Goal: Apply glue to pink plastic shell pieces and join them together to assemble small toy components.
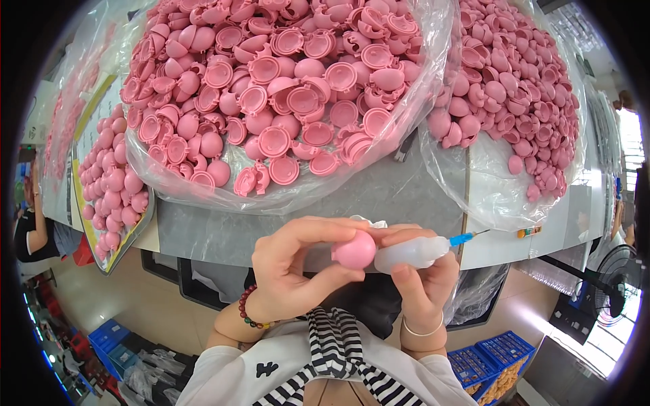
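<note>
Near the grey surface's (pixel 223 231) edge, the left hand (pixel 286 271) pinches a pink plastic ball (pixel 355 252), probably light, stiff and slick, best held around its middle; the right hand (pixel 428 287) grips a needle-tipped squeeze bottle (pixel 414 254), likely soft-walled.

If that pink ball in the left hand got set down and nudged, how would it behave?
The pink ball would probably roll, being nearly round, though the small bump at its side might check it. It is likely light, since the open half-shells nearby look hollow, and perhaps fairly stiff: the left hand leaves no visible dent.
</note>
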`<state>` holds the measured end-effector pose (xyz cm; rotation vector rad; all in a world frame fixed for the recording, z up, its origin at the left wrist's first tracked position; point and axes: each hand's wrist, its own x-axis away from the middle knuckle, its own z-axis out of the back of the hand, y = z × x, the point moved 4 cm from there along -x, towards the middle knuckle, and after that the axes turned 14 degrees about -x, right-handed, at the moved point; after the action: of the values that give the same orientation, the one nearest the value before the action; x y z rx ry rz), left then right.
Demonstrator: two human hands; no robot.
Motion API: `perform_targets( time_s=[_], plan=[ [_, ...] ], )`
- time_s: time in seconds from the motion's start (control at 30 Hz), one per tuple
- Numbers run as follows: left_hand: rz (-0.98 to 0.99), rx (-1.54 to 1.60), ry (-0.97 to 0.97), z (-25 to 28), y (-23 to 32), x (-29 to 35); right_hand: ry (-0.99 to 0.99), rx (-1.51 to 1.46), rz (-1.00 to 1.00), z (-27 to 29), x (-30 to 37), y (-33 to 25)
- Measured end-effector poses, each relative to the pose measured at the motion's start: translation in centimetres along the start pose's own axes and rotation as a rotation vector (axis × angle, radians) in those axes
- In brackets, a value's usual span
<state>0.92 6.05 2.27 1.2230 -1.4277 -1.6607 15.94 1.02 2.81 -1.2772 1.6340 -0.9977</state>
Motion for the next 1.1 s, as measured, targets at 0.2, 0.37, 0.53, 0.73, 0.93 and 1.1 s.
perform_targets(
  time_s=[0.2, 0.37, 0.53, 0.73, 0.93, 1.1],
  plan=[
    [0.13, 0.316, 0.031, 1.2, 0.3, 0.8, 0.278, 0.557, 0.057, 1.9, -0.9, -0.7],
    [-0.362, -0.481, 0.318, 7.7, 3.0, 1.1, 0.275, 0.848, 0.044, 1.9, -3.2, -1.8],
    [-0.122, -1.353, 0.82, 19.3, 4.9, 0.4, 0.257, 0.495, 0.231, 3.1, -1.3, -2.3],
    [-0.075, -1.443, 0.7, 19.0, 6.1, -0.5, 0.206, 0.332, 0.264, 2.8, 0.1, -1.9],
    [0.056, -1.846, 0.265, 20.3, 3.5, -1.1, 0.216, 0.305, 0.312, 3.1, 1.4, -2.1],
    [0.111, -1.557, 0.159, 24.5, 4.0, -3.2, 0.226, 0.293, 0.3, 3.6, 1.5, -2.0]
  ],
)
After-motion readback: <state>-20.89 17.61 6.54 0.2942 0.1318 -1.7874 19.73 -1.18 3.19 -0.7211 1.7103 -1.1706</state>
